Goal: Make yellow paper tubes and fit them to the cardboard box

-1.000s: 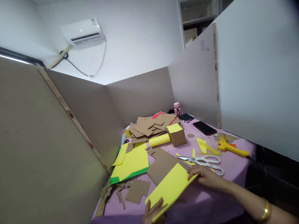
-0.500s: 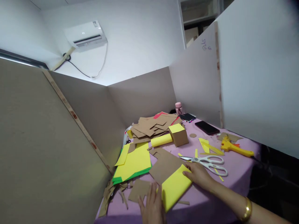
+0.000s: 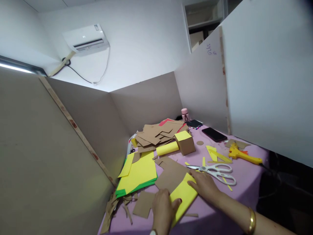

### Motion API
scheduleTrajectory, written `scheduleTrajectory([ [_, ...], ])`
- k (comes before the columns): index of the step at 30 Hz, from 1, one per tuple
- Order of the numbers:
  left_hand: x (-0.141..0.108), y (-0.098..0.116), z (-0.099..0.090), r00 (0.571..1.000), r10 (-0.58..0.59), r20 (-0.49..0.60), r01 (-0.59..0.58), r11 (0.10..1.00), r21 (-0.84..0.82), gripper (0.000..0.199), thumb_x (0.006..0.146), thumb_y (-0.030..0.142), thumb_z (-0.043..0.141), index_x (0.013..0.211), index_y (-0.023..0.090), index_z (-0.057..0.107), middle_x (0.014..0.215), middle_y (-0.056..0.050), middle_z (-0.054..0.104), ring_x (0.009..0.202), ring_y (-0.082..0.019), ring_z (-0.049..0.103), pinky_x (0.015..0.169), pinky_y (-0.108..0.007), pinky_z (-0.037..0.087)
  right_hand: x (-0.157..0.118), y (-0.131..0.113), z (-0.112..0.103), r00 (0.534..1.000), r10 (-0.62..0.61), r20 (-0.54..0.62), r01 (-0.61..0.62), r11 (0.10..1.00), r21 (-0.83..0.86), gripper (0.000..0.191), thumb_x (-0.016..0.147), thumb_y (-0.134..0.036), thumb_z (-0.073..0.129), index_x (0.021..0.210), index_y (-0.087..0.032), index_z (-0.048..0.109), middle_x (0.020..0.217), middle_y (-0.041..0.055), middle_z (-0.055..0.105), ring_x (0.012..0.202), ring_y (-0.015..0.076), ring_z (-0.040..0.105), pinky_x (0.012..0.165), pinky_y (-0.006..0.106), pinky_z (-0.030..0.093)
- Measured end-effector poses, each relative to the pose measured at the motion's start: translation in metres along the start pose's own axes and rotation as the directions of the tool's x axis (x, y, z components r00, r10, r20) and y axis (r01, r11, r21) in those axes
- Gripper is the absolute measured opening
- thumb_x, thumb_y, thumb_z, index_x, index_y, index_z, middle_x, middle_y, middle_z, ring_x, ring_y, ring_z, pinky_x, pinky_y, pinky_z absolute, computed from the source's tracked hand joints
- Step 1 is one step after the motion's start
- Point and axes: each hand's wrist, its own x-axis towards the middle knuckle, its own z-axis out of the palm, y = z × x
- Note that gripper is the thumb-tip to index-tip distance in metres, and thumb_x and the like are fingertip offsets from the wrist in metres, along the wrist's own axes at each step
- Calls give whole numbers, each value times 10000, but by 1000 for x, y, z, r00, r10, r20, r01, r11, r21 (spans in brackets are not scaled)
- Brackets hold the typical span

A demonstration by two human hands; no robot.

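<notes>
Evidently, from the head view, the item in hand is a yellow piece [image 3: 183,202] at the near edge of the table [image 3: 244,186], which is covered with a purple cloth. It is a narrow, straight-edged rectangle with a smooth, plain face, lying aslant with its far end toward the right hand [image 3: 204,187]. Its far end overlaps a brown cardboard sheet [image 3: 168,176]; its left edge is partly hidden by the left hand [image 3: 163,209].

Containers: a pink bottle [image 3: 185,116] stands upright at the back with its cap on, contents not visible. A brown cardboard box [image 3: 187,147] with a yellow top stands beside a yellow roll [image 3: 167,149]; its interior cannot be seen.

Hands: the right reaches in from the right, a gold bracelet [image 3: 251,221] at its wrist. Its fingers are closed on the far end of the yellow piece — thumb on the face, the others at the edge. The left comes up from below, back of the hand showing, thumb laid across the yellow face. Its other fingers are bent at the left edge — whether they grip underneath cannot be told. White-handled scissors [image 3: 212,169] lie just beyond the right hand.
</notes>
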Motion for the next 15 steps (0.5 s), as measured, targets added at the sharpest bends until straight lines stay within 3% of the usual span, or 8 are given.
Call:
scheduleTrajectory([
  [4, 3, -8, 0, 1000, -17, 24, 21, 978, -208, 121, 723, 313, 521, 685, 198, 518, 751, -86, 629, 761, -248, 561, 675, -337, 348, -10, -1, -9, 991, -133, 9, 133, 991, 4, 359, 850, -225, 497, 1195, -158, 570, 1295, 187, 574, 1185, 330, 521, 974, 476, 389],
  [7, 3, -14, 5, 992, -2, 128, 63, 878, -475, 277, 706, 478, 532, 636, 222, 451, 648, -30, 596, 651, -197, 552, 603, -301, 363, -20, 4, -16, 939, -331, 88, 331, 943, 16, 591, 781, -366, 631, 1339, -271, 460, 1496, 132, 364, 1361, 349, 308, 1082, 597, 191],
  [9, 0, -15, 11, 975, 33, 221, 121, 753, -647, 454, 614, 663, 553, 636, 227, 428, 637, -15, 599, 598, -169, 549, 570, -284, 388, -25, 8, -19, 889, -450, 84, 453, 891, -28, 698, 736, -310, 683, 1375, -300, 405, 1532, 139, 271, 1392, 385, 211, 1058, 672, 121],
  [10, -2, -13, 13, 964, 54, 262, 155, 686, -711, 529, 552, 731, 563, 637, 228, 421, 629, -10, 602, 567, -154, 543, 556, -278, 398, -26, 11, -21, 862, -503, 56, 506, 860, -64, 650, 760, -248, 660, 1361, -305, 422, 1516, 140, 312, 1390, 380, 221, 1048, 679, 126],
  [12, -10, -7, 15, 939, 101, 330, 220, 561, -798, 612, 447, 776, 619, 628, 219, 442, 603, -9, 610, 528, -131, 538, 551, -271, 420, -25, 14, -23, 786, -615, -56, 605, 785, -130, 442, 847, -151, 554, 1261, -302, 523, 1362, 114, 555, 1315, 309, 403, 1059, 617, 190],
  [15, -30, 2, 9, 892, 176, 416, 324, 393, -861, 621, 338, 672, 780, 622, 161, 571, 609, -40, 660, 583, -148, 610, 605, -261, 472, -21, 17, -27, 635, -742, -213, 722, 669, -178, 275, 954, -143, 400, 1062, -264, 621, 986, 42, 756, 1025, 176, 638, 1049, 470, 305],
])
